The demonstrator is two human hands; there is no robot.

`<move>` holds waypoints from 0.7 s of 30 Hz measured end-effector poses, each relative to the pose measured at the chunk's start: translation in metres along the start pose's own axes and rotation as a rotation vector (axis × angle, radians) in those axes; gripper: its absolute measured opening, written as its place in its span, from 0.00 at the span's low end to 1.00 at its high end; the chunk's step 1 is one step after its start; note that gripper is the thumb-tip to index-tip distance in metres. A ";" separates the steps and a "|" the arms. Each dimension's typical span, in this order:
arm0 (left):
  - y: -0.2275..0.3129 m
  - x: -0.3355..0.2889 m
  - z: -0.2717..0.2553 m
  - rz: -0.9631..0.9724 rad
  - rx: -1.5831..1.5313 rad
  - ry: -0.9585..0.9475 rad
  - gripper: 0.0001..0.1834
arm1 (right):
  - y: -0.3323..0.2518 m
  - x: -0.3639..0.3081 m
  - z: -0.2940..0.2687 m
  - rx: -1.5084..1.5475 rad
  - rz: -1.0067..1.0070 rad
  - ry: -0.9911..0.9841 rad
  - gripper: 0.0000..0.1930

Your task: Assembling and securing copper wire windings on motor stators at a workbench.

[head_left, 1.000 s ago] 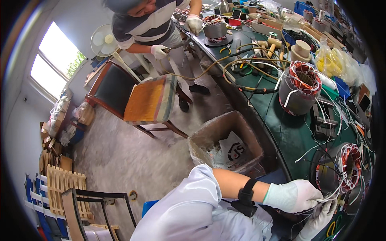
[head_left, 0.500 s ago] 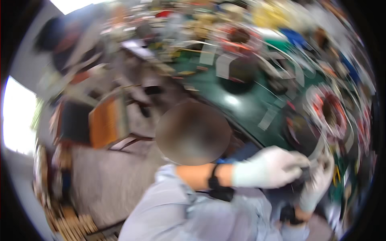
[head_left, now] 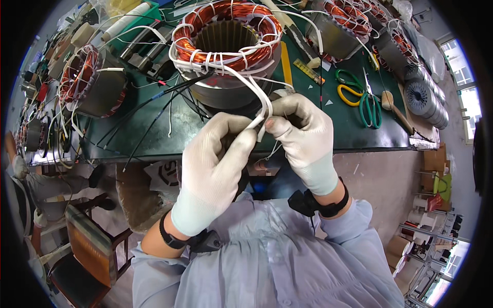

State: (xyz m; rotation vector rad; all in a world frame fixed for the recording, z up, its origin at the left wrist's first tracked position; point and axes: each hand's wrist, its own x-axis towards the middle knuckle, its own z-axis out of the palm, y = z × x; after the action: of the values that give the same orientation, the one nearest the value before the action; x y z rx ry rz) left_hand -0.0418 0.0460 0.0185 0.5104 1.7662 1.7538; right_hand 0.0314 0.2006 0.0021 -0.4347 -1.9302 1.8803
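In front of me a motor stator [head_left: 221, 95] stands upright on the bench, its copper winding [head_left: 187, 45] laced with white cord. White sleeved leads [head_left: 265, 97] come off its near side and bend down between my hands. My left hand [head_left: 213, 161], in a white glove, pinches a white sleeve with thumb and fingers. Close beside it, my gloved right hand [head_left: 305, 138] is closed too, thumb and fingertips against the same leads near their end. Its fingers partly hide what lies between them. Black sleeved leads [head_left: 159, 97] trail from the stator to the left.
Another wound stator [head_left: 97, 79] lies at left, with more stators [head_left: 339, 28] at back right. Green-handled scissors [head_left: 370, 105], yellow-and-green-handled scissors [head_left: 349, 87], a yellow strip [head_left: 286, 64] and a mallet [head_left: 395, 110] lie right. A chair [head_left: 84, 246] and another person's arm [head_left: 20, 167] are lower left.
The view has swung from a blurred sideways look to the stator straight ahead. Both hands, at the right before, now appear in the middle, close together on the white leads.
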 end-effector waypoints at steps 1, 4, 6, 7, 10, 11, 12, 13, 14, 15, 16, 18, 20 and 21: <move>0.002 -0.001 0.002 -0.004 0.003 0.005 0.10 | 0.001 -0.001 0.000 0.005 0.003 -0.004 0.10; 0.006 -0.002 0.005 0.022 -0.009 0.022 0.10 | 0.005 -0.001 -0.001 -0.195 -0.184 0.053 0.09; 0.001 0.000 0.000 0.037 0.092 0.033 0.10 | 0.003 -0.001 0.003 -0.150 -0.153 0.049 0.09; 0.000 0.002 -0.002 0.056 0.192 0.042 0.10 | 0.001 0.000 0.005 -0.108 -0.127 0.048 0.09; 0.004 0.004 -0.008 0.043 0.261 0.017 0.11 | -0.006 -0.001 0.011 0.116 -0.042 0.024 0.07; 0.003 0.001 -0.007 0.038 0.262 0.018 0.11 | -0.005 -0.001 0.012 0.118 -0.038 0.023 0.07; 0.002 -0.003 -0.005 0.023 0.128 0.025 0.11 | -0.005 -0.002 0.013 0.089 -0.058 0.028 0.07; 0.001 -0.004 -0.005 0.008 -0.006 0.030 0.11 | -0.003 -0.001 0.013 0.060 -0.079 0.037 0.06; -0.002 -0.005 -0.009 -0.056 0.019 -0.001 0.11 | -0.002 0.000 0.013 0.062 -0.076 0.038 0.06; -0.003 -0.004 -0.010 -0.059 0.020 -0.002 0.11 | 0.001 0.000 0.011 -0.016 -0.079 0.041 0.07; -0.004 -0.004 -0.009 -0.041 0.030 0.034 0.11 | 0.002 0.000 0.010 -0.096 -0.081 0.041 0.07; -0.007 -0.004 -0.005 0.036 0.064 0.137 0.10 | 0.002 -0.001 0.011 -0.085 -0.078 0.033 0.08; -0.006 -0.007 -0.008 0.096 0.163 0.166 0.09 | 0.001 0.000 0.010 -0.074 -0.076 0.025 0.09; -0.005 -0.008 -0.010 0.157 0.262 0.196 0.08 | -0.003 0.001 0.010 0.065 -0.003 -0.018 0.10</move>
State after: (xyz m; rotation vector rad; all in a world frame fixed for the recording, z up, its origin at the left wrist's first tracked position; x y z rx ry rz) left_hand -0.0414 0.0334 0.0146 0.6175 2.1627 1.7350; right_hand 0.0263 0.1921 0.0051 -0.3959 -1.8735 1.9452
